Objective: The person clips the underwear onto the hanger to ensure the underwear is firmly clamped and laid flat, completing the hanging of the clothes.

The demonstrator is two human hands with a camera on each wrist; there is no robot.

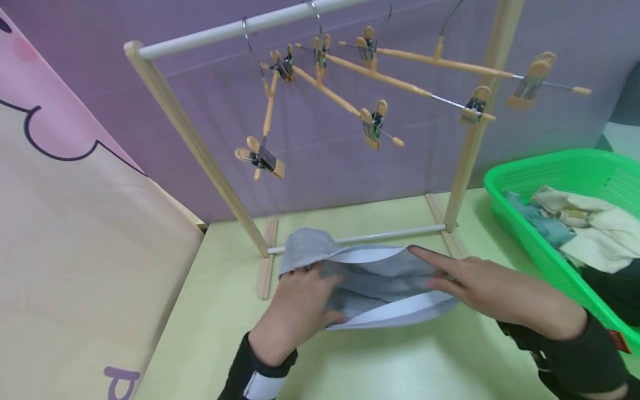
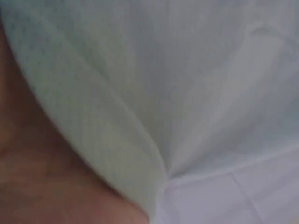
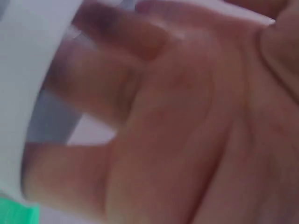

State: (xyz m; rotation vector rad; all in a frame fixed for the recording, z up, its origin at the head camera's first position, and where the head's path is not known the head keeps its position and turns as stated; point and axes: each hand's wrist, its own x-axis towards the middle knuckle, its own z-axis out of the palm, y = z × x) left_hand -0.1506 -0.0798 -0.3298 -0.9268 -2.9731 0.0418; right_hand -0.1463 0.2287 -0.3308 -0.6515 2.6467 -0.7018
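A light grey cloth garment (image 1: 308, 248) with a white-lined edge hangs stretched between two hands, its opening toward me. My left hand (image 1: 295, 305) reaches in at the left side, its fingertips hidden by a fold and its thumb along the near edge. At the right end, my right hand (image 1: 492, 286) has its index finger straight against the far edge and other fingers inside the opening. Close up in the left wrist view, pale cloth (image 2: 215, 93) borders the hand. In the right wrist view, spread fingers pass behind the white band (image 3: 28, 65).
Beyond the garment stands a rack with a white top rail (image 1: 220, 33) and wooden posts. Several clip hangers, one with a wooden bar (image 1: 390, 80), hang from it. On the right, a green basket (image 1: 520, 244) holds crumpled clothes (image 1: 600, 219). The tabletop (image 1: 225, 311) is pale green.
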